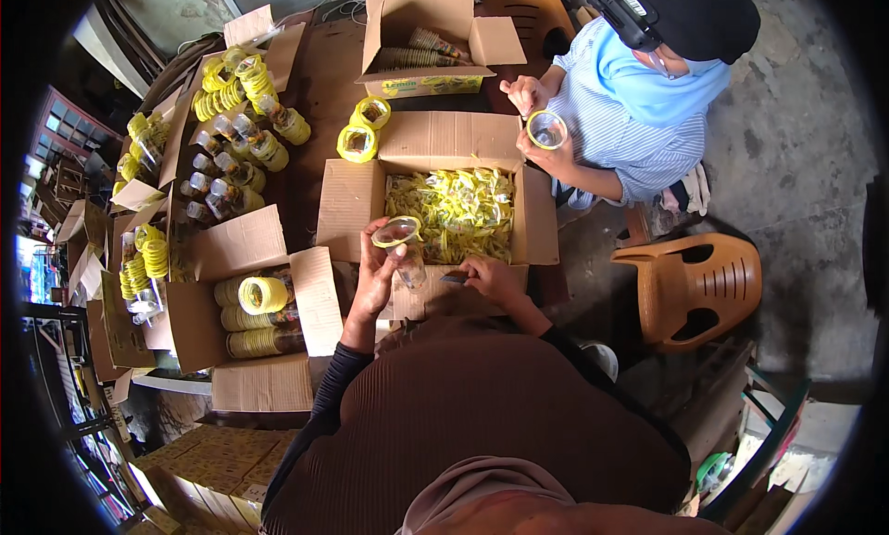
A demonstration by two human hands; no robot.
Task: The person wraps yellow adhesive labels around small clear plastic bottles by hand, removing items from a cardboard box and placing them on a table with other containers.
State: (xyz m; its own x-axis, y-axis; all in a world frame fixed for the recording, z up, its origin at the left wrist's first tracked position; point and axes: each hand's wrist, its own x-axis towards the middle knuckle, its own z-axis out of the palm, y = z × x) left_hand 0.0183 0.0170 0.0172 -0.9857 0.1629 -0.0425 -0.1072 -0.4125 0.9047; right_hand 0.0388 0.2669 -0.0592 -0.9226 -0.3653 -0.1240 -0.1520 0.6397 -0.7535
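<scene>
My left hand (372, 274) is closed round a clear plastic cup (411, 270) with a yellow rim, tilted above the near edge of an open carton (449, 138). In my right hand (494, 281) is a small dark flat tool, perhaps a blade (455, 277); its tip points toward the cup without touching it. Yellow plastic scraps (454, 206) fill the carton just beyond both hands. Two yellow-rimmed cup stacks (356, 143) stand by its far left corner.
Across at the right, a person holds another yellow-rimmed cup (546, 129). Stacked cups lie in a carton (250, 387) at left and one (424, 86) at the back. Several cup stacks (227, 178) crowd the far left. An orange plastic chair (662, 289) stands at right.
</scene>
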